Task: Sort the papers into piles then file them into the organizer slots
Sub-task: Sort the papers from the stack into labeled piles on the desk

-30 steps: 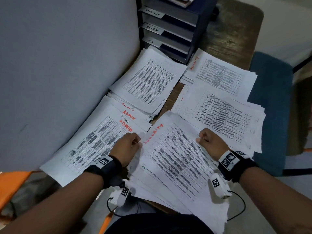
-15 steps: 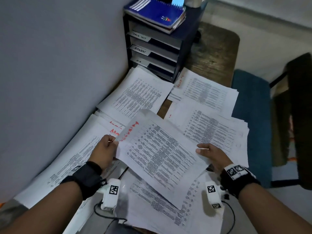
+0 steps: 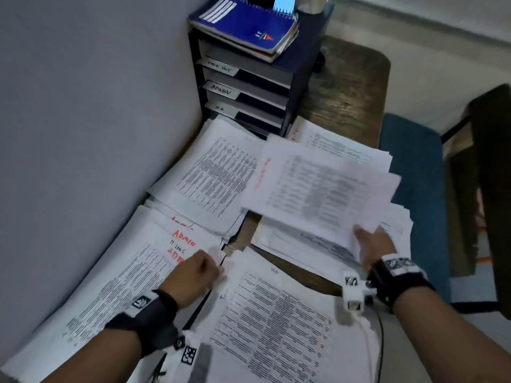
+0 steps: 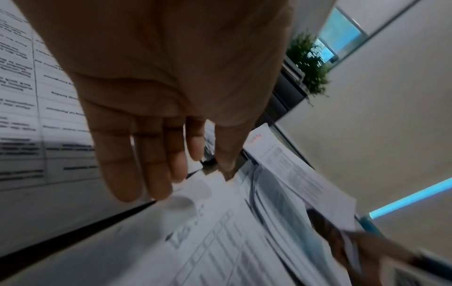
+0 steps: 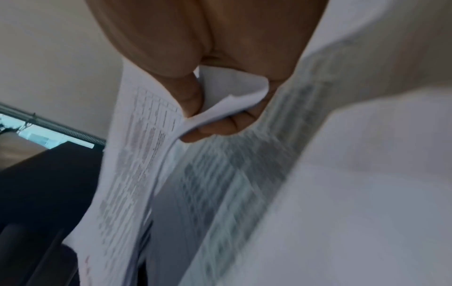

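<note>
My right hand pinches the near corner of a printed sheet with red writing along its left edge, and holds it blurred above the right-hand piles. In the right wrist view the thumb and fingers clamp that curled paper corner. My left hand hovers with straight fingers over the gap between the pile marked ADMIN and the near pile; it holds nothing. The dark organizer stands at the back with labelled slots.
A blue spiral notebook lies on top of the organizer. More paper piles sit at the far left and far right. A grey partition bounds the left side. A blue chair seat adjoins the wooden table.
Both hands held the sheet; my left hand has let go and dropped toward the near pile. My right hand has carried the sheet away to the far right.
</note>
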The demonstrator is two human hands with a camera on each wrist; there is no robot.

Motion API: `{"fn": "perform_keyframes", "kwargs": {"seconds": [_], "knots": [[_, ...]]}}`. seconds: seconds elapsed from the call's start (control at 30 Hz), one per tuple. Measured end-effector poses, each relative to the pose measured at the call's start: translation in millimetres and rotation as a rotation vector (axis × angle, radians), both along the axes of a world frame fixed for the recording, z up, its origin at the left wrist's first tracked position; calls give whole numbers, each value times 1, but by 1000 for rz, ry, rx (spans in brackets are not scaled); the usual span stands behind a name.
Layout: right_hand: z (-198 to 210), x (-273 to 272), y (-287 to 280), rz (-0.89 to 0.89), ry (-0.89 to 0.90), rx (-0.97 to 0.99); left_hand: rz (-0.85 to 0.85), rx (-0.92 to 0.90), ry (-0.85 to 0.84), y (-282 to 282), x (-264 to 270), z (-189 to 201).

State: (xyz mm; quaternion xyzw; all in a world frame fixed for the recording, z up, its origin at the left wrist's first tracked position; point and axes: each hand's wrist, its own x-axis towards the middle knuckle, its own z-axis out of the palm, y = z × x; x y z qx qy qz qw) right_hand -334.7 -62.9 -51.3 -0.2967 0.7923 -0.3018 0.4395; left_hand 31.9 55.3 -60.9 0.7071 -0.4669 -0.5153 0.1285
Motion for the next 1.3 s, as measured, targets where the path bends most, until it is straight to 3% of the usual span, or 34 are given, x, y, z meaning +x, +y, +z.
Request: {"fn": "perform_keyframes", "kwargs": {"seconds": [0.07, 0.13, 0.3, 0.67, 0.83, 0.9, 0.97, 1.03, 1.17, 1.23, 1.3], "knots": [[10, -18, -37, -52, 111, -43, -131, 29, -143, 10, -2, -7], [12, -37, -77, -36, 243, 13, -156, 35, -190, 18, -5, -13], [-5, -68, -158, 230, 495, 131, -136, 50, -201, 24, -8, -22], [-26, -63, -218, 424, 624, 195, -166, 68, -250, 24, -5, -25], [-29, -62, -222, 385, 633, 236, -149, 59, -259, 26, -3, -27], [-24, -54, -219, 353, 768, 233, -142, 56, -273, 27, -4, -27], [-16, -41, -213, 268, 883, 114, -131, 61, -282, 27, -5, -25], [-10, -26, -204, 195, 817, -135, -130, 61, -292, 29, -6, -24], [-2, 14, -153, 517, 592, -459, -171, 50, -359, 41, -7, -19], [-3, 34, -108, 768, 519, -465, -191, 68, -369, 53, -6, -17], [-9, 50, -57, 981, 445, -352, -172, 103, -351, 66, -5, -15]]}}
